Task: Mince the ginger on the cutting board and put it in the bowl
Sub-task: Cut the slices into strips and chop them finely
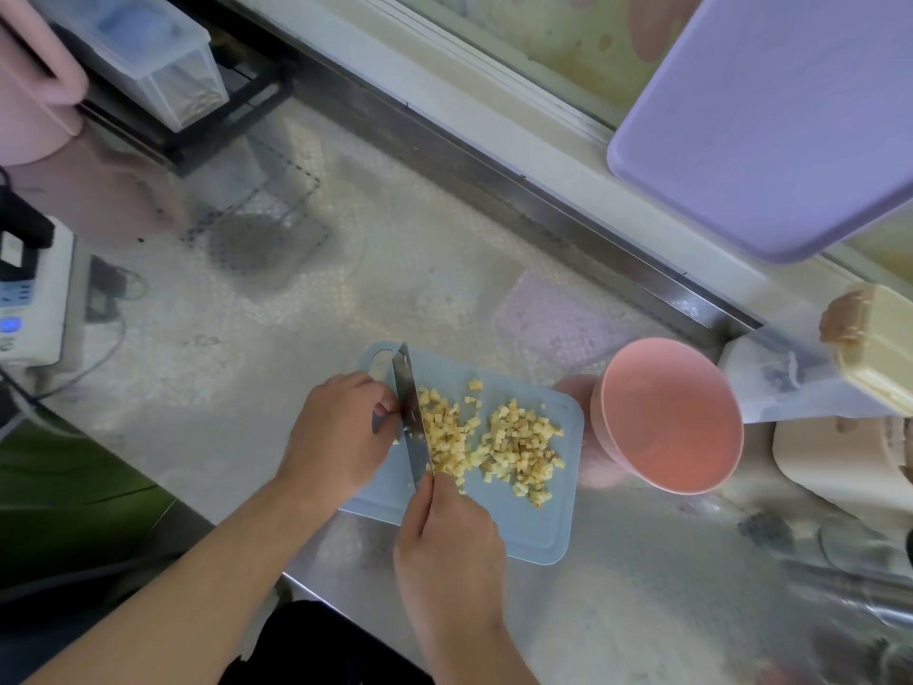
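Diced pale-yellow ginger [499, 437] lies in two loose heaps on a small light-blue cutting board [538, 531]. A knife [412, 417] stands edge-down on the board at the left side of the heaps. My right hand [447, 541] grips the knife's handle at the board's near edge. My left hand [341, 432] sits on the left of the blade with its fingers curled, fingertips against the blade's flat; whether it holds any ginger is hidden. An empty pink bowl [667, 412] stands just right of the board, touching its right edge.
The board lies on a steel counter [247, 338]. A lilac tray [770, 121] leans at the back right. Cream containers [874, 348] crowd the right edge. A white power strip [29, 299] and cables sit at the left, a clear box [143, 51] at the back left.
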